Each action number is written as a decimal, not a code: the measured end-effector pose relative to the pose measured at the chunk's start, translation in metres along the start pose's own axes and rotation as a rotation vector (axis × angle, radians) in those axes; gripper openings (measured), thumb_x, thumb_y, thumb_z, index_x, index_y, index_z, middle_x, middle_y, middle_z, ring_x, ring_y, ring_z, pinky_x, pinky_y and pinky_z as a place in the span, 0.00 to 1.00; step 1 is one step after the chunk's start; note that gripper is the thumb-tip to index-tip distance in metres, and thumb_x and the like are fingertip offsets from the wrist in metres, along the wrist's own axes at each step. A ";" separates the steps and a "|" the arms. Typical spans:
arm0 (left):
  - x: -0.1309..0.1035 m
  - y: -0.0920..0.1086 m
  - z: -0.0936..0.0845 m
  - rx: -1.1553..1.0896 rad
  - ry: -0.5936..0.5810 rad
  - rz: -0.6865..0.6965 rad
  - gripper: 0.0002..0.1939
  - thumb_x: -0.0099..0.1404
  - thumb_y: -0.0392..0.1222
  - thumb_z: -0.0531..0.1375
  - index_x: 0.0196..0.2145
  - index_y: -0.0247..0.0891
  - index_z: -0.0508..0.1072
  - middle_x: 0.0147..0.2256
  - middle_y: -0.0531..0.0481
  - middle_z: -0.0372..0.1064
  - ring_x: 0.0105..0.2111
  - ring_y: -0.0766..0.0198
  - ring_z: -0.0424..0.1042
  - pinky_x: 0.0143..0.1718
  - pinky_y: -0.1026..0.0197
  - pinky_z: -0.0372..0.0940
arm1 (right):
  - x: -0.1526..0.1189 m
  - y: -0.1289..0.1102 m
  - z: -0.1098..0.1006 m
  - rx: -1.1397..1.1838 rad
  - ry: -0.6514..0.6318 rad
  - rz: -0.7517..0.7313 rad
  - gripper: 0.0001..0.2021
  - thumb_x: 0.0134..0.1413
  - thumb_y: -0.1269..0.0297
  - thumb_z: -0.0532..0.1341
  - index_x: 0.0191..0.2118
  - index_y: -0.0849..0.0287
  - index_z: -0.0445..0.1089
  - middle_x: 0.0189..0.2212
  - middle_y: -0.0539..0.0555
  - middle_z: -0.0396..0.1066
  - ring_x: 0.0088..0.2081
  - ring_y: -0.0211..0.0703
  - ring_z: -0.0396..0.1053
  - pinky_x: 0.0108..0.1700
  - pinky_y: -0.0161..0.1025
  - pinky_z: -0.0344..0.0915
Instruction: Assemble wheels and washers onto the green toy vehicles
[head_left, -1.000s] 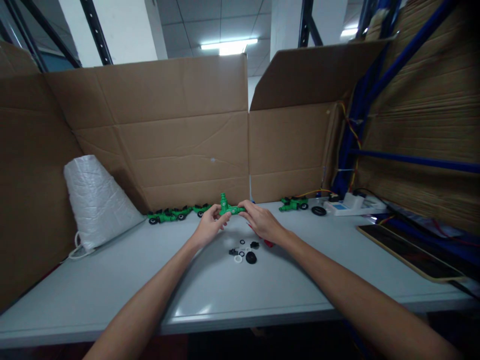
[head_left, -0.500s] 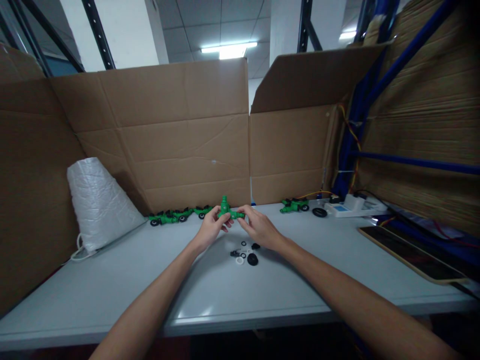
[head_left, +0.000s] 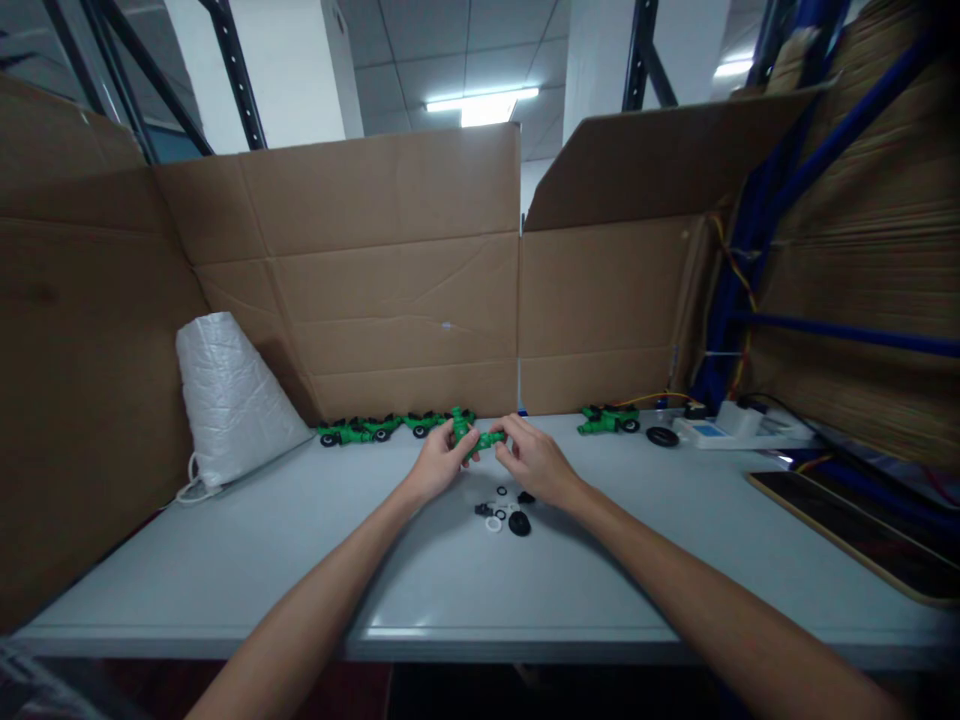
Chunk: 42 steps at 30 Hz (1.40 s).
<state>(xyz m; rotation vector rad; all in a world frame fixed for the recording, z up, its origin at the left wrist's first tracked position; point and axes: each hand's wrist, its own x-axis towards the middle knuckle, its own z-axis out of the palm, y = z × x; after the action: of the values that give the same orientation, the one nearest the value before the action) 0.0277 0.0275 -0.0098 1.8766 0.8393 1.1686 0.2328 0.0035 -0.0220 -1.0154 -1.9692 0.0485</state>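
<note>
A green plastic pipe fitting [head_left: 463, 436] with several stubs is held above the table, gripped between the thumb and fingers of my left hand [head_left: 439, 466]. At the fitting's right-hand end, my right hand [head_left: 538, 462] has its fingertips closed on the stub. Whether a small part sits in those fingertips is too fine to make out. On the table just below my hands lie loose small parts: a black round cap [head_left: 519, 523], a white ring [head_left: 493, 524], a dark small fitting [head_left: 484, 510], black O-rings [head_left: 502, 491] and another black piece [head_left: 526, 497].
Along the cardboard wall [head_left: 405, 300] stand several green fittings with black parts [head_left: 352, 431], and another group [head_left: 609, 420] sits right. Beside it are a black ring [head_left: 662, 437] and a power strip [head_left: 739, 430]. A silvery padded bag [head_left: 232, 410] leans left; a dark flat panel [head_left: 855, 530] lies right.
The view has shifted, so the scene sits further right. The green fitting has tilted in my hands, its upright stub now pointing more toward the back and less tall in view.
</note>
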 end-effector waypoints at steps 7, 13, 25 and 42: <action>-0.003 0.003 -0.001 0.005 -0.006 -0.003 0.24 0.67 0.63 0.62 0.41 0.36 0.70 0.28 0.53 0.69 0.24 0.67 0.64 0.29 0.64 0.60 | 0.001 0.002 0.001 0.025 -0.004 -0.030 0.11 0.65 0.68 0.56 0.49 0.54 0.70 0.44 0.54 0.72 0.39 0.45 0.70 0.44 0.40 0.63; -0.003 0.000 -0.003 0.035 0.054 -0.024 0.27 0.62 0.61 0.67 0.44 0.34 0.72 0.28 0.54 0.67 0.25 0.67 0.62 0.30 0.63 0.59 | 0.001 0.001 0.001 0.099 0.001 -0.006 0.14 0.65 0.68 0.55 0.55 0.54 0.67 0.45 0.54 0.74 0.36 0.43 0.70 0.41 0.39 0.64; -0.002 -0.001 -0.005 0.110 0.029 -0.038 0.25 0.64 0.62 0.65 0.39 0.35 0.71 0.25 0.55 0.64 0.25 0.67 0.61 0.30 0.64 0.57 | 0.001 0.000 -0.001 0.063 0.019 0.025 0.08 0.63 0.66 0.57 0.46 0.54 0.67 0.38 0.51 0.74 0.31 0.41 0.69 0.37 0.36 0.60; -0.006 0.001 -0.018 0.595 0.015 0.253 0.18 0.68 0.55 0.64 0.46 0.39 0.72 0.40 0.47 0.73 0.38 0.59 0.70 0.40 0.59 0.64 | 0.003 0.013 0.012 0.349 0.020 0.217 0.06 0.54 0.64 0.62 0.38 0.56 0.69 0.33 0.48 0.72 0.27 0.38 0.66 0.30 0.35 0.59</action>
<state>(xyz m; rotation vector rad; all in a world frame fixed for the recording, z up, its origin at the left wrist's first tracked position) 0.0096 0.0267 -0.0061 2.5184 1.0634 1.1641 0.2322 0.0180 -0.0324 -0.9850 -1.7460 0.4825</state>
